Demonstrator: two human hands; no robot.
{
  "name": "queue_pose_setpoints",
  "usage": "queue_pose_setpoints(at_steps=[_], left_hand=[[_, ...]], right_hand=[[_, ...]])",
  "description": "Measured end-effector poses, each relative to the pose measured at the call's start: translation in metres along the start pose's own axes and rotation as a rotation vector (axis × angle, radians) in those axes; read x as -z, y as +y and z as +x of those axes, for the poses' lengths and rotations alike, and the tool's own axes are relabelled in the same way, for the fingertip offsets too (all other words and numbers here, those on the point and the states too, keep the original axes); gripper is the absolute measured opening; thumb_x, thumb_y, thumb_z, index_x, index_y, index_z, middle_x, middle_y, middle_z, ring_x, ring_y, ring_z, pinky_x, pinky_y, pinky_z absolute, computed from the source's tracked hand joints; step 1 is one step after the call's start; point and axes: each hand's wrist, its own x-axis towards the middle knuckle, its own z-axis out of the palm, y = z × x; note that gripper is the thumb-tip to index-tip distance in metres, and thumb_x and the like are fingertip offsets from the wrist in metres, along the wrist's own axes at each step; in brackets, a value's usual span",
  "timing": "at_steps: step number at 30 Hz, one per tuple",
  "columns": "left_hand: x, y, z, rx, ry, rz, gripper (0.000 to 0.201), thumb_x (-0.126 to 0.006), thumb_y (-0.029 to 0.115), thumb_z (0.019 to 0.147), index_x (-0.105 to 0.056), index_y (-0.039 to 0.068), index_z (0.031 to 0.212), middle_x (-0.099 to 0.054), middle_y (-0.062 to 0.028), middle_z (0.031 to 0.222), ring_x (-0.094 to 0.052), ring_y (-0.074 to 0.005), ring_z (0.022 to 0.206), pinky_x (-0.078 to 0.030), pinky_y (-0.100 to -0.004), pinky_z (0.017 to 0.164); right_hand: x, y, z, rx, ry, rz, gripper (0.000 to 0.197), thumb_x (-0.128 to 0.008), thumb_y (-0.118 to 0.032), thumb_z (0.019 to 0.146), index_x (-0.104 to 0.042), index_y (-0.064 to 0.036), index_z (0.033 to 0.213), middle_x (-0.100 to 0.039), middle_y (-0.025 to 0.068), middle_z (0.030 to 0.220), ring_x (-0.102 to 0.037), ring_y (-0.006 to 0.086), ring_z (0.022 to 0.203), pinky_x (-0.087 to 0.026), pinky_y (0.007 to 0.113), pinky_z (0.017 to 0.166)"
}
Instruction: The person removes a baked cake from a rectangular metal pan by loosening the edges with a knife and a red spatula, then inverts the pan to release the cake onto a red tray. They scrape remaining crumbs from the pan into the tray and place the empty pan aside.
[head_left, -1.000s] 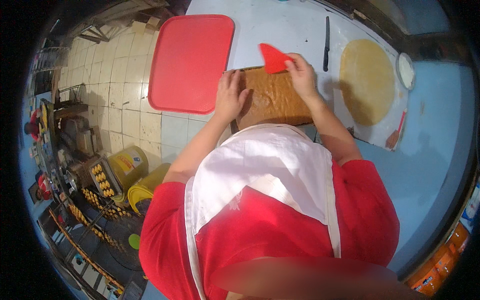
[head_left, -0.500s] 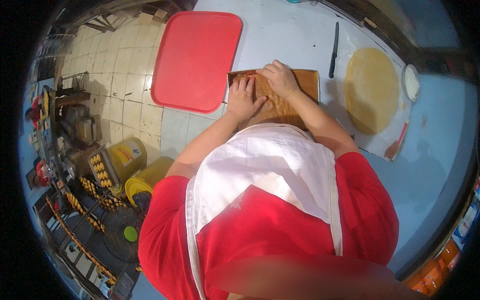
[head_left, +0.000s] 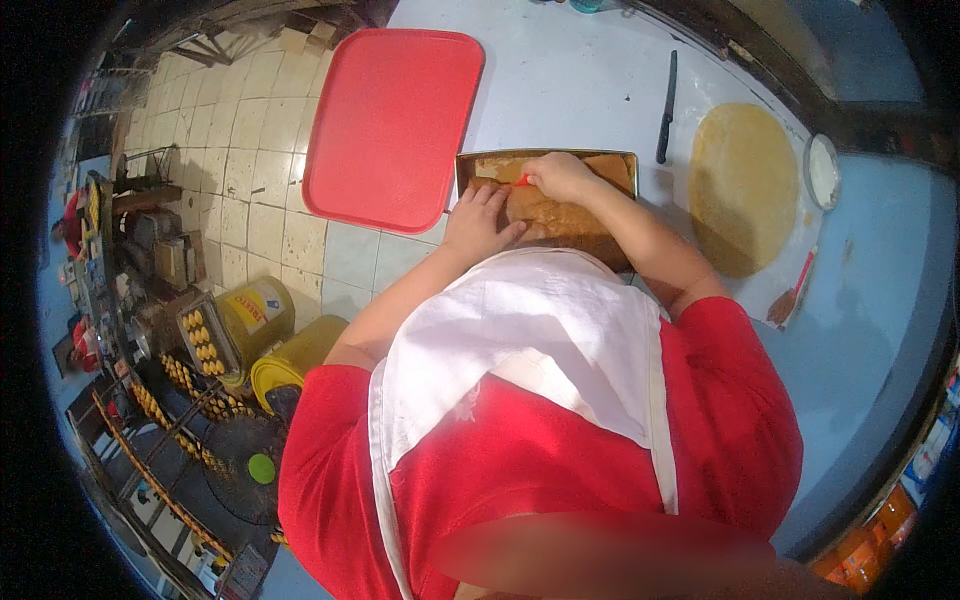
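A rectangular metal baking pan (head_left: 636, 172) lies close in front of my apron. Inside it is a soft brown sheet that looks like cake (head_left: 548, 215), with a paler strip showing along the far side. My left hand (head_left: 478, 222) rests on the left part of the brown sheet, fingers stretched out. Above the far part of the pan, my right hand (head_left: 562, 178) is closed on a small red tool (head_left: 522, 180). Only a short red piece of it shows; its other end is hidden, so I cannot tell its kind.
A red tray (head_left: 390, 130) lies left of the pan. To the right are a black-handled knife (head_left: 667, 108), a flat yellow dough oval (head_left: 743, 190), a white bowl (head_left: 823, 172) and a red-handled brush (head_left: 795, 290). Yellow buckets (head_left: 262, 305) and racked pastries (head_left: 203, 340) stand lower left.
My right hand has come nearer from the pan's far edge, and the red tool shows more clearly. A paler strip now shows along the far side. My left hand stays on the sheet.
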Motion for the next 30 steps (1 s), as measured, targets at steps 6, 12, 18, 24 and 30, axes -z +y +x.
queue_pose_setpoints(at_steps=[6,12,18,24,30], left_hand=[[-0.015,-0.003,0.018,0.002,0.083,0.004,0.091,-0.072,0.054,0.093,-0.046,-0.006,0.156,-0.046,-0.0252,0.153,-0.038,-0.0465,0.143,-0.033,-0.0519,0.124],[-0.011,0.001,0.028,-0.002,0.122,0.072,0.090,-0.074,0.054,0.093,-0.046,-0.007,0.155,-0.047,-0.0235,0.152,-0.038,-0.0448,0.143,-0.030,-0.0534,0.124],[0.010,0.009,0.098,-0.011,-0.137,-0.019,0.075,-0.066,0.059,0.098,-0.058,0.005,0.150,-0.061,-0.0233,0.145,-0.055,-0.0411,0.138,-0.045,-0.0509,0.116],[0.017,0.016,0.132,0.043,-0.460,-0.109,0.092,-0.068,0.074,0.089,-0.059,0.008,0.152,-0.067,-0.0236,0.142,-0.063,-0.0418,0.133,-0.049,-0.0467,0.114],[0.009,0.013,0.117,0.065,-0.648,-0.116,0.098,-0.071,0.077,0.086,-0.056,0.011,0.157,-0.064,-0.0222,0.148,-0.061,-0.0393,0.138,-0.047,-0.0424,0.117]], right_hand=[[0.006,0.007,-0.024,0.244,0.639,-0.055,0.029,-0.061,-0.013,0.092,-0.074,-0.0161,0.118,-0.076,0.0026,0.110,-0.070,0.0279,0.106,-0.058,0.044,0.090],[0.028,0.062,-0.092,-0.042,0.542,-0.224,0.026,-0.062,-0.011,0.092,-0.076,-0.0119,0.113,-0.075,0.0029,0.111,-0.067,0.0256,0.107,-0.056,0.042,0.092],[0.032,0.076,-0.097,-0.209,0.344,-0.070,0.024,-0.060,-0.011,0.096,-0.076,-0.0111,0.114,-0.077,0.0127,0.108,-0.071,0.0354,0.107,-0.056,0.047,0.091],[0.043,0.084,-0.094,-0.364,0.143,0.108,0.022,-0.060,-0.021,0.102,-0.075,-0.0118,0.116,-0.077,0.0184,0.108,-0.072,0.0396,0.108,-0.056,0.051,0.090],[0.041,0.086,-0.112,-0.299,-0.046,0.259,0.023,-0.061,-0.027,0.104,-0.075,-0.0158,0.119,-0.078,0.0162,0.104,-0.074,0.0418,0.100,-0.057,0.052,0.087]])
